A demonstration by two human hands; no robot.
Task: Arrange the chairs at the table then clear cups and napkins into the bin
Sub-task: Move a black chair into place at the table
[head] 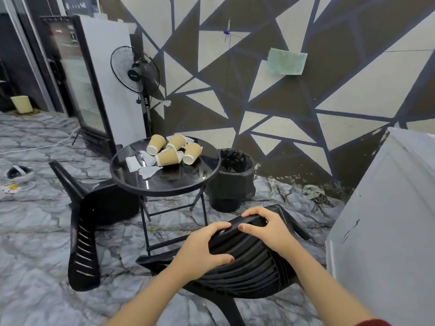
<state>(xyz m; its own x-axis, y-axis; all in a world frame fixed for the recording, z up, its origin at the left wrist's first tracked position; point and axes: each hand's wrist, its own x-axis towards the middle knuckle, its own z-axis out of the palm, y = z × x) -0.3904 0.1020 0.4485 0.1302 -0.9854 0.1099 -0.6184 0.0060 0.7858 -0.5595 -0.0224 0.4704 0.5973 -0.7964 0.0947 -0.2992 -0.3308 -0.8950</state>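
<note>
Head view: round black table [164, 184] beside the lined bin [235, 182], one black chair [94, 222] toppled at its left. Nearer chair [244, 267] lies tipped, left hand [202, 250] and right hand [268, 229] both curled round its slatted back. Paper cups [169, 149] and napkins [143, 164] litter the tabletop.

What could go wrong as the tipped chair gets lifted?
1. The near chair lies close to the table; swinging it up could knock the frame and roll the cups off.
2. The white cabinet stands close on the right, so a leg may hit it.
</note>
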